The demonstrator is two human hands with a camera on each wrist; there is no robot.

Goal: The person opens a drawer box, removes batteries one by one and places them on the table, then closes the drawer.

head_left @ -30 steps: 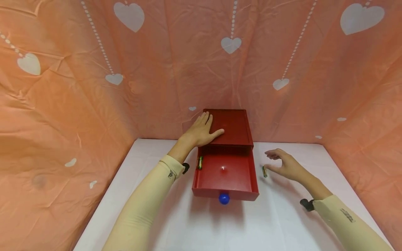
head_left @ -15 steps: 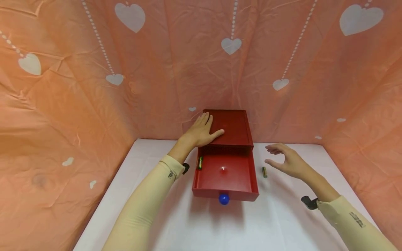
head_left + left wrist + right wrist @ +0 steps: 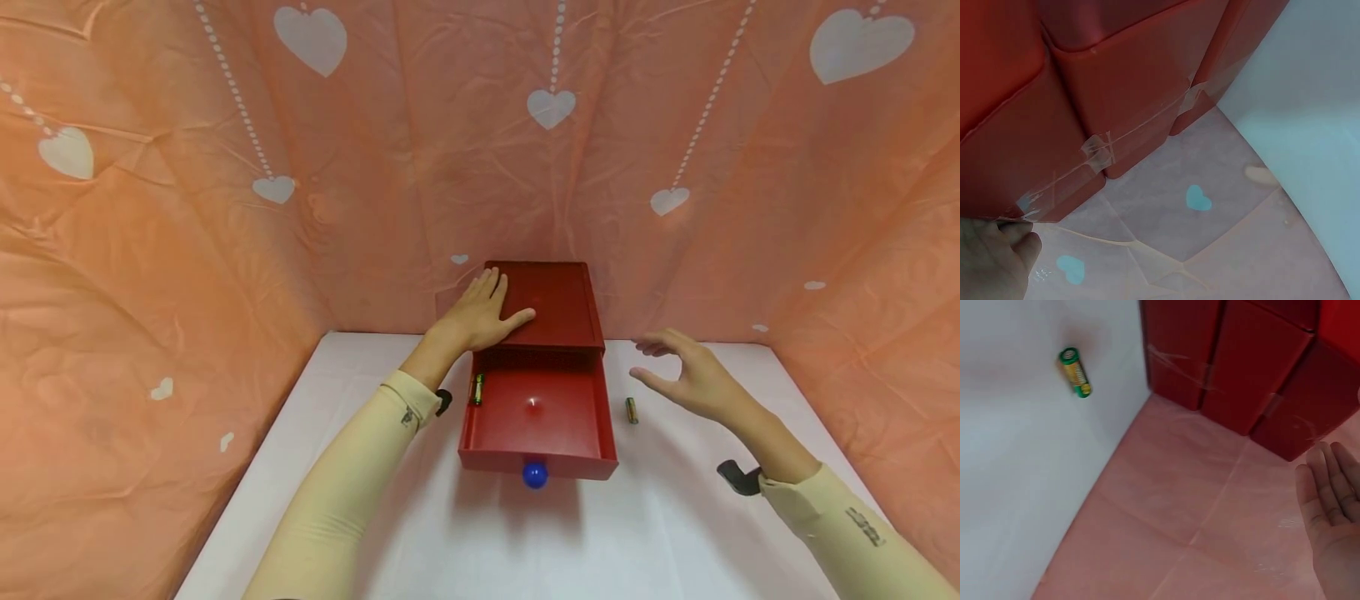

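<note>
On top of a red drawer box (image 3: 551, 300) my left hand (image 3: 480, 317) rests, its fingers spread and straight. The box's drawer (image 3: 540, 417) is pulled out, and a blue round knob (image 3: 535, 476) sits on its front. A green and gold battery (image 3: 477, 389) lies inside along the drawer's left wall. Outside, on the table right of the drawer, is another battery (image 3: 632, 410), also seen in the right wrist view (image 3: 1075, 372). My right hand (image 3: 693, 379) hovers above and to the right of that battery, thumb and fingers apart, holding nothing.
The white table (image 3: 390, 533) backs onto an orange-pink curtain (image 3: 420, 167) with white hearts, which also runs down both sides. Just in front of the curtain stands the box. Dark straps (image 3: 738, 478) are on the wrists.
My right hand has risen away from the battery on the table, leaving it lying almost where it was. The left hand and the drawer have stayed put.
</note>
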